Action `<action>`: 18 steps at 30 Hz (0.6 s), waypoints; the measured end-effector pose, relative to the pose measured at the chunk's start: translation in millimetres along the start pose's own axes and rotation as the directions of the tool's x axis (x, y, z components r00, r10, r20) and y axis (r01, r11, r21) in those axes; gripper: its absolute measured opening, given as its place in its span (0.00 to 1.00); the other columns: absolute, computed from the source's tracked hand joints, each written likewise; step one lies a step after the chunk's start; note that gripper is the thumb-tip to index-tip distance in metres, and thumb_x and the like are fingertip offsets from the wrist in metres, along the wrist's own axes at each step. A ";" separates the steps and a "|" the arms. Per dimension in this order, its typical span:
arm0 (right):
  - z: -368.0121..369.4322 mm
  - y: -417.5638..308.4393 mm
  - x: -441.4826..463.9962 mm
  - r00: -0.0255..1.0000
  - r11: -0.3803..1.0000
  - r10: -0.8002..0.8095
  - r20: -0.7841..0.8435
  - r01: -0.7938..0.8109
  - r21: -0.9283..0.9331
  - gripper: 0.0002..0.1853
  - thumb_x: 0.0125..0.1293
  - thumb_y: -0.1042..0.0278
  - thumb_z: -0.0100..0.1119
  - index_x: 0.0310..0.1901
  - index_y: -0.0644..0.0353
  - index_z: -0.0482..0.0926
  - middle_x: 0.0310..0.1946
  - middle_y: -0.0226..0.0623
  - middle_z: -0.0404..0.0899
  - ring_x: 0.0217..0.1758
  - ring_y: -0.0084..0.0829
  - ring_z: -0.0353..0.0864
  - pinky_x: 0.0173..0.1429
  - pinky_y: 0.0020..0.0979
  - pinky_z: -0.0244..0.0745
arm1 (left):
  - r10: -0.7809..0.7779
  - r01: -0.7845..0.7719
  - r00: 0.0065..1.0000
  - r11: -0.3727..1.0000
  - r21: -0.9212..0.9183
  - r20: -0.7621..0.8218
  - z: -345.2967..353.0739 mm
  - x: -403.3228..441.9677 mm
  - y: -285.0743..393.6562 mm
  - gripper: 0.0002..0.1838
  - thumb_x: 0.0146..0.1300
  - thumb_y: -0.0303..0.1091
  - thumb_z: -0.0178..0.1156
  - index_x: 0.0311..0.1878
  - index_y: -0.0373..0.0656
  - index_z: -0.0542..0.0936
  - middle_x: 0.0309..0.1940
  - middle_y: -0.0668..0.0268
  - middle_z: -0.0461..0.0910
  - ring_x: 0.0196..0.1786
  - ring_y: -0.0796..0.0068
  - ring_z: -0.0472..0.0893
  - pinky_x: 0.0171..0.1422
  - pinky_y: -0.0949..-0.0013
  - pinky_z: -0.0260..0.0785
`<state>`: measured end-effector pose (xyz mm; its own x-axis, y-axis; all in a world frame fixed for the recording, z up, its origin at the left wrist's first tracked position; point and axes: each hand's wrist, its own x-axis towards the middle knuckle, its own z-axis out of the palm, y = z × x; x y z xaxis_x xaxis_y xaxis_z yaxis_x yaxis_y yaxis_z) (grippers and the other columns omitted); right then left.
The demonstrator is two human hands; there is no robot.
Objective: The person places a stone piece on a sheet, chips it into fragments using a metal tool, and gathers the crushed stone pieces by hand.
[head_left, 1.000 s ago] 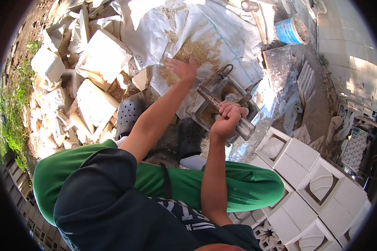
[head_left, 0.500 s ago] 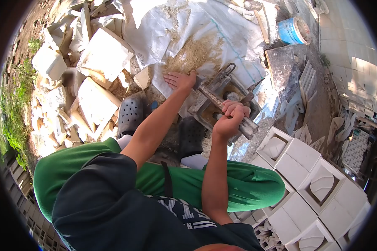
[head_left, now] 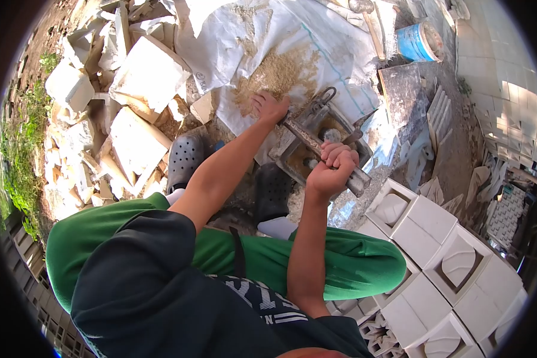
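My right hand (head_left: 334, 166) is closed around a thick, worn metal bar (head_left: 304, 138), which lies slantwise over a square metal mold (head_left: 292, 162). Inside the mold are grey, rounded metal parts and some sandy powder. At the bar's far end, my left hand (head_left: 271, 107) reaches to the near edge of a pile of tan sandy powder (head_left: 280, 71), its fingers apart and slightly bent. Whether its thumb side touches the bar cannot be made out. A metal loop (head_left: 328, 94) sticks up from the mold's far side.
The powder lies on a white woven sheet (head_left: 346, 65). Broken pale blocks (head_left: 138, 140) are heaped at left. Patterned white blocks (head_left: 420, 232) stand at right. A blue bucket (head_left: 416, 43), a hammer (head_left: 371, 24) and a dark board (head_left: 403, 95) lie beyond. My clogs (head_left: 186, 158) flank the work.
My left hand has shifted a little right, and its fingers have gone from stretched out flat to bent at the powder. My right hand keeps hold of the bar.
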<state>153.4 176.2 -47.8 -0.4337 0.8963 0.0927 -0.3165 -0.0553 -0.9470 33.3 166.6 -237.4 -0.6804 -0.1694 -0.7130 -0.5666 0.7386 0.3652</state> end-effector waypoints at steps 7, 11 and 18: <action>10.0 -40.0 18.4 0.996 0.997 -0.023 0.083 0.016 0.077 0.14 0.55 0.73 0.40 0.15 0.52 0.53 0.11 0.29 0.53 0.16 0.25 0.52 0.35 0.33 0.63 | 0.651 -0.596 0.755 0.732 -0.330 0.081 -50.3 61.7 -14.7 0.36 0.65 0.45 0.48 0.68 0.30 0.54 0.70 0.40 0.47 0.74 0.47 0.46 0.75 0.59 0.42; 15.8 -48.2 15.4 0.996 0.998 -0.053 0.078 0.052 0.022 0.13 0.55 0.73 0.40 0.15 0.52 0.53 0.10 0.30 0.53 0.16 0.24 0.52 0.35 0.33 0.63 | 0.880 -0.755 0.471 0.366 0.544 0.062 -54.2 33.8 -69.7 0.32 0.66 0.45 0.47 0.69 0.39 0.58 0.71 0.53 0.52 0.74 0.61 0.50 0.76 0.60 0.45; 2.2 -36.7 19.1 0.999 0.999 -0.033 0.005 0.033 0.018 0.13 0.55 0.73 0.40 0.16 0.52 0.54 0.10 0.30 0.54 0.16 0.24 0.53 0.35 0.34 0.64 | 0.322 -0.764 -0.448 -0.622 -0.170 0.834 -69.4 80.1 -70.8 0.35 0.66 0.59 0.44 0.71 0.50 0.56 0.73 0.61 0.50 0.76 0.67 0.47 0.78 0.62 0.37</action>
<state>154.9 194.5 -10.6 -0.4269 0.8955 0.1256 -0.3455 -0.0331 -0.9378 -13.3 55.4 -278.8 0.5100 0.8579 -0.0625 0.7932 -0.4410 0.4199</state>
